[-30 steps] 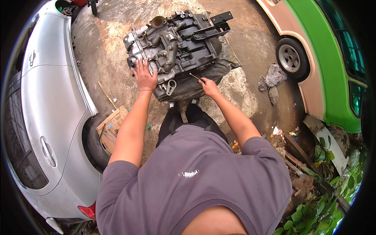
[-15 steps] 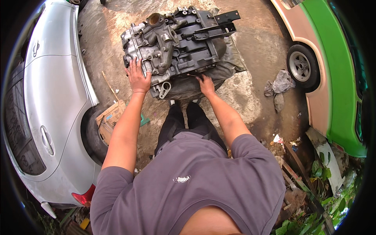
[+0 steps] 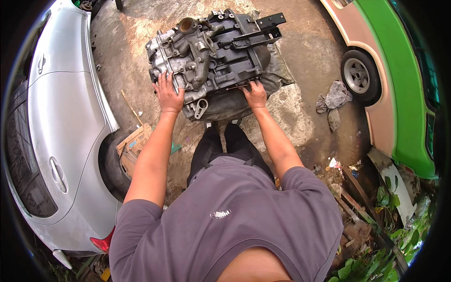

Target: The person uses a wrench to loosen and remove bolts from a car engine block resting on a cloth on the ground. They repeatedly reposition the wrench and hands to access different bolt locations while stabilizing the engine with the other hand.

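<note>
A grimy metal engine (image 3: 218, 56) with dark housings, pipes and black brackets rests on a dark padded sheet (image 3: 225, 108) in front of me. My left hand (image 3: 169, 96) lies with spread fingers on the silver casting at its near left corner. My right hand (image 3: 255, 94) is at the lower right edge, fingers closed on a thin metal tool (image 3: 235, 88) that lies along the casting; its far tip is hard to make out. A metal bracket with a round hole (image 3: 201, 108) sticks out between my hands, nearer the left.
A silver car (image 3: 66, 141) stands close on my left, a green and pink vehicle (image 3: 399, 94) on my right. Cloths (image 3: 333, 101) lie by its wheel, cardboard (image 3: 131, 150) and a stick (image 3: 131, 105) at left, scrap boards (image 3: 385, 183) and plants at lower right.
My right hand has moved up and rightward along the engine's near edge with the tool, now lying flatter against it. My left hand stays on the casting, shifting only slightly.
</note>
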